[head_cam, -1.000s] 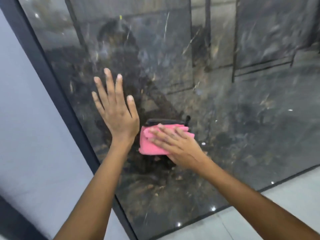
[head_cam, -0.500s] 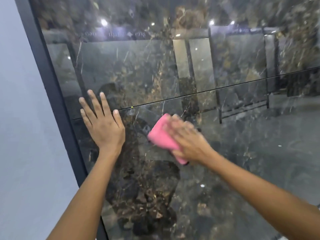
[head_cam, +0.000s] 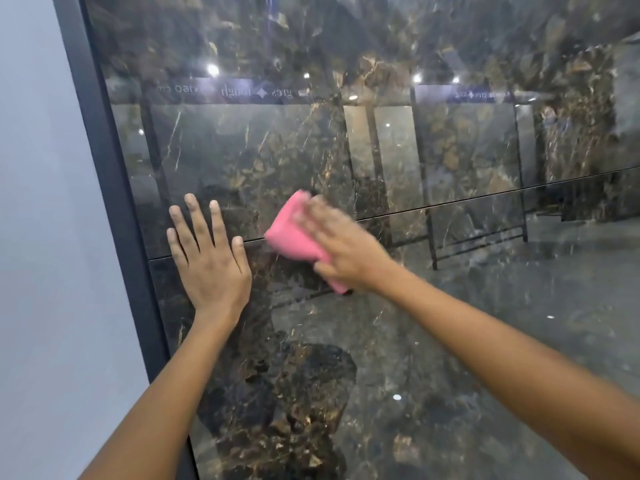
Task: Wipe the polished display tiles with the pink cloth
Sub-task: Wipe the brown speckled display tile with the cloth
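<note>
Two dark polished marble tiles stand upright before me, an upper tile (head_cam: pixel 277 143) and a lower tile (head_cam: pixel 450 341), split by a thin seam. A folded pink cloth (head_cam: pixel 292 233) lies flat against the tiles across that seam. My right hand (head_cam: pixel 341 249) presses on the cloth with straight fingers, blurred by motion, and covers its right half. My left hand (head_cam: pixel 207 261) rests flat on the tiles to the left of the cloth, fingers spread, straddling the seam.
A dark metal frame (head_cam: pixel 114 209) runs along the tiles' left edge, with a pale grey wall (head_cam: pixel 41 237) beyond it. The glossy surface mirrors ceiling lights, other display racks and my own shape.
My right hand has swept the cloth upward from the lower tile to the seam. My view has risen with it; the left hand has shifted up the tile as well.
</note>
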Tool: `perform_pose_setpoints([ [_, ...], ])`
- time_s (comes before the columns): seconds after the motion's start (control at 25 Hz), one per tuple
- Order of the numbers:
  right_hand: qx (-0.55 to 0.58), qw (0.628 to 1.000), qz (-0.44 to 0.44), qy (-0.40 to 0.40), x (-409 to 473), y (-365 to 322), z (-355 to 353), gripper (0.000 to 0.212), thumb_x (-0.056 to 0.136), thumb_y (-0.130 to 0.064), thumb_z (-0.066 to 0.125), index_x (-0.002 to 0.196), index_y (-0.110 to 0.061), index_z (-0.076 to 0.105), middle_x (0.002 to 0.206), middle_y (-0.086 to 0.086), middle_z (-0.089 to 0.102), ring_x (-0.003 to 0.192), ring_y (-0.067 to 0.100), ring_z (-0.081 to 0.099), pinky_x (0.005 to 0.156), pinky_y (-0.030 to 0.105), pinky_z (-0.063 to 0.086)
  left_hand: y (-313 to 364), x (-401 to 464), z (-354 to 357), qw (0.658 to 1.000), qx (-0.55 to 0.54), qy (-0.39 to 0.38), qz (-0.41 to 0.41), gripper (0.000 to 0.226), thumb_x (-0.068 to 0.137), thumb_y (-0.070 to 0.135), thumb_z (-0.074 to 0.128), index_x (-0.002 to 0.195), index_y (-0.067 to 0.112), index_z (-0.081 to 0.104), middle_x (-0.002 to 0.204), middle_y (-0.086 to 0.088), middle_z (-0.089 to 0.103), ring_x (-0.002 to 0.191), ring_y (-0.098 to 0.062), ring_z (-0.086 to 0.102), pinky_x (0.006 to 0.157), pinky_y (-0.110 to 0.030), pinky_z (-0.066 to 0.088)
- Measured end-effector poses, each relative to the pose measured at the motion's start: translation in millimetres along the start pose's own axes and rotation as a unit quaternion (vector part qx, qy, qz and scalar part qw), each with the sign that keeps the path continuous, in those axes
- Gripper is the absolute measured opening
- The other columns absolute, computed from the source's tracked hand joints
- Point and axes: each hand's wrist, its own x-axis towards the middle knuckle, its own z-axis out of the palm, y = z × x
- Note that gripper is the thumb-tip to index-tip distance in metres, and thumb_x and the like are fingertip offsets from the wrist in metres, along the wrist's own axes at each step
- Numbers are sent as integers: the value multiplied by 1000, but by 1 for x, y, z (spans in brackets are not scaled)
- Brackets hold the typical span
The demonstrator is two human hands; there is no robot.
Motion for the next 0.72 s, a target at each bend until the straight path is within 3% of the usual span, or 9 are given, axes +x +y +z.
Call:
perform_pose_setpoints([
  [0.08,63,955,285,43,-1,61,-16,73,91,-28,40,154,-11,6,159,11,-4,145,35,15,112,52,28,1,-1,2,1000,5,0,1,61,102,28,36,156,10,12,163,-14,0,150,-35,-3,120,-44,-6],
  [0.16,149,823,540,96,-3,92,-28,70,97,-28,40,155,-14,2,160,12,-9,148,31,6,115,50,22,3,-3,2,1000,8,2,-8,62,103,28,37,156,11,11,163,-14,0,150,-35,-3,121,-44,-5],
  [0.24,163,780,592,120,0,56,-18,71,98,-28,42,155,-14,2,160,12,-9,148,27,4,117,47,19,5,-3,1,1000,8,3,-7,61,103,28,35,156,12,11,163,-13,1,150,-34,-2,121,-44,-4],
  [0.28,138,829,528,120,-4,20,-2,73,96,-26,44,154,-14,1,160,12,-9,146,24,6,116,46,21,4,-3,1,1000,6,4,-6,60,103,29,34,156,12,12,163,-13,2,150,-34,-1,121,-43,-4],
  [0.36,109,976,179,56,-35,-63,31,83,87,-28,49,153,-14,1,160,12,-7,147,26,4,116,48,20,2,-4,0,1000,0,12,-8,59,103,30,34,156,13,14,163,-12,5,150,-32,1,121,-41,-4],
  [0.44,-9,991,-122,-61,-73,-84,47,89,82,-39,52,153,-16,5,160,10,-5,148,31,-1,120,49,10,0,-5,0,1000,-7,16,-3,58,103,30,34,156,14,16,163,-11,6,150,-31,2,121,-40,-3],
  [0.48,-41,986,-152,-57,-82,-62,48,90,80,-41,52,154,-19,4,161,7,-6,148,30,0,120,48,10,0,-6,0,1000,-9,17,0,58,103,29,34,156,14,16,163,-11,6,150,-31,2,121,-40,-4],
  [0.6,41,966,246,61,-92,19,36,85,83,-34,50,155,-23,6,161,6,-2,147,26,7,117,50,20,1,-6,1,1000,-12,18,-4,57,104,29,32,156,14,16,163,-10,5,150,-31,1,121,-39,-4],
  [0.72,188,682,694,133,-101,52,15,77,92,-36,46,155,-18,6,161,12,-4,147,30,10,118,48,16,3,-8,1,1000,-10,18,-7,56,104,28,32,156,14,16,163,-11,5,150,-32,2,122,-40,-3],
])
